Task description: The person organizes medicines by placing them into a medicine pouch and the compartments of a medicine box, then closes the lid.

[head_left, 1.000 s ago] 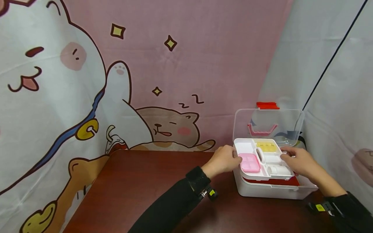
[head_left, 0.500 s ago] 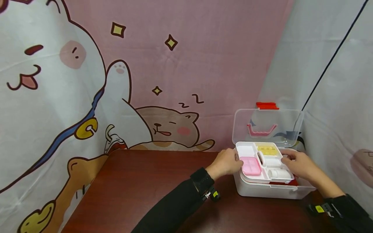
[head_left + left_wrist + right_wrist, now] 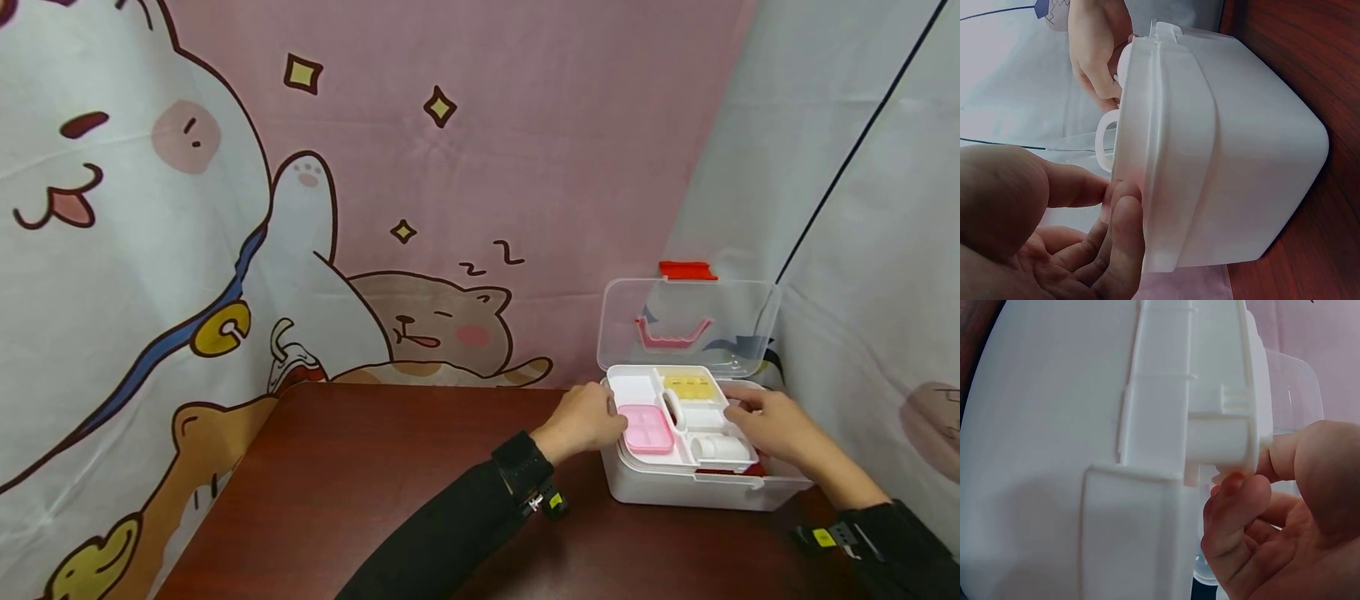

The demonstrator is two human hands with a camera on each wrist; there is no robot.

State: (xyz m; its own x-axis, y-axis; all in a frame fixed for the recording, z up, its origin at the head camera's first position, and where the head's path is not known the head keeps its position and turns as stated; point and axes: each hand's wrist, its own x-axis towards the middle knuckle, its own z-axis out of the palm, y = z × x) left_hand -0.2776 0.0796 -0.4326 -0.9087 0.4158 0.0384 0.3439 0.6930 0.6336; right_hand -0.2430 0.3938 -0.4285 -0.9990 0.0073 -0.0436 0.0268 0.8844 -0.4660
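Note:
A white compartment tray (image 3: 632, 385) lies level at the top of a white storage box (image 3: 675, 487). My left hand (image 3: 583, 419) pinches the tray's left rim between thumb and fingers; the left wrist view shows that grip close up. On the opposite side my right hand (image 3: 768, 423) pinches the right rim, its thumb above and fingertips below in the right wrist view. In the tray sit a pink square case (image 3: 647, 429), a yellow piece (image 3: 690, 387) and a white cylinder (image 3: 723, 450). A white loop handle (image 3: 675, 411) stands at its middle.
The box's clear lid (image 3: 738, 304) stands raised behind it, with a red latch (image 3: 687, 271) on top and a curved pink piece (image 3: 675, 340) showing on it. Something red (image 3: 752, 470) shows under the tray. The brown table (image 3: 420, 467) meets a printed cloth backdrop (image 3: 555, 200).
Both hands have brought the tray down and slightly toward the box's front, covering most of the red thing beneath. Over the last half second tray and hands have barely moved.

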